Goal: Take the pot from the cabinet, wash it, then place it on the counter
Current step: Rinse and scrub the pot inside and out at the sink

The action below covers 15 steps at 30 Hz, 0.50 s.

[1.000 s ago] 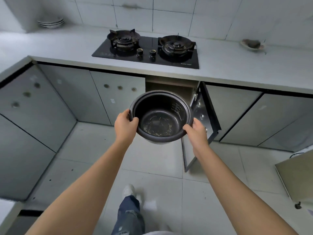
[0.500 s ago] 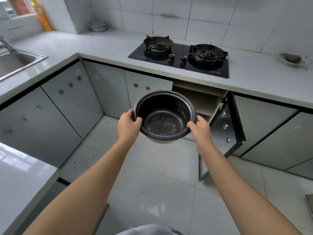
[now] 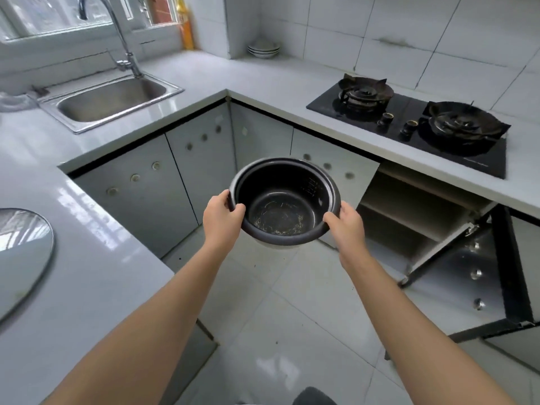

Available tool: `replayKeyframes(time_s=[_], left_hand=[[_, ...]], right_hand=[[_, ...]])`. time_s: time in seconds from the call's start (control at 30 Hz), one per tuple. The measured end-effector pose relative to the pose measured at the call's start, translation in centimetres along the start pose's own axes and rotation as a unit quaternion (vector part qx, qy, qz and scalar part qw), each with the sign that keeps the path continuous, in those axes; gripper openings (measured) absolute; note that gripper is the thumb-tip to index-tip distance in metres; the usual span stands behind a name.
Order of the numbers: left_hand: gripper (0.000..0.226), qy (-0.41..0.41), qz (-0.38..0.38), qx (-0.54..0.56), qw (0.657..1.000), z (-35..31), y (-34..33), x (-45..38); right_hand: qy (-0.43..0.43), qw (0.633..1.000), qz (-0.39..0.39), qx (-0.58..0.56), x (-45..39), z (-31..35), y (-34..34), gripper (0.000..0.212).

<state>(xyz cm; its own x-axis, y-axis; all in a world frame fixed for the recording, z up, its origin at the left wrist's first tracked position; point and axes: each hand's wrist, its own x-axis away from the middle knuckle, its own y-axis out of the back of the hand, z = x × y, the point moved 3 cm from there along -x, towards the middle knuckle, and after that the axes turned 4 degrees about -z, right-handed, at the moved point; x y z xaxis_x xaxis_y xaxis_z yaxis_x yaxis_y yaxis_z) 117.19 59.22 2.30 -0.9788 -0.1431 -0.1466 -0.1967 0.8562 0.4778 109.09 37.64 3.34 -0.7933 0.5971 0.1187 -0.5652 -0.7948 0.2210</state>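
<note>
A round black pot (image 3: 282, 210) with scratch marks on its inner bottom hangs in the air over the floor, tilted slightly toward me. My left hand (image 3: 220, 219) grips its left rim, thumb over the edge. My right hand (image 3: 346, 223) grips the right rim the same way. To the right stands the cabinet (image 3: 409, 211) with its door (image 3: 467, 276) swung open and bare shelves inside. A steel sink (image 3: 109, 99) with a tall tap (image 3: 117, 33) is set into the grey counter (image 3: 87, 258) at upper left.
A black two-burner gas hob (image 3: 409, 124) lies on the counter at right. Stacked white bowls (image 3: 263, 49) sit in the far corner, an orange bottle (image 3: 187, 27) by the window. A round glass lid (image 3: 20, 258) rests on the near left counter. The open door juts into the floor space.
The view has swung left: the sink and tap are now in sight and the hob has slid to the right. Both hands still hold the pot, carried away from the open cabinet.
</note>
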Motion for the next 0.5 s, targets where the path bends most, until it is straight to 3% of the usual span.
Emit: replayKeyframes(time_s=[0.23,0.5], left_hand=[[0.012,0.028,-0.046,-0.024,0.998,1.9,1.7,-3.1],[0.010,0.069,-0.086,-0.037,0.993,1.8,-1.6,-8.8]], right_hand=[[-0.006,0.998,0.056,-0.015,-3.2,0.4,-5.1,0.014],[-0.002,0.994,0.106,-0.015,-11.4,1.0,-8.3,0.014]])
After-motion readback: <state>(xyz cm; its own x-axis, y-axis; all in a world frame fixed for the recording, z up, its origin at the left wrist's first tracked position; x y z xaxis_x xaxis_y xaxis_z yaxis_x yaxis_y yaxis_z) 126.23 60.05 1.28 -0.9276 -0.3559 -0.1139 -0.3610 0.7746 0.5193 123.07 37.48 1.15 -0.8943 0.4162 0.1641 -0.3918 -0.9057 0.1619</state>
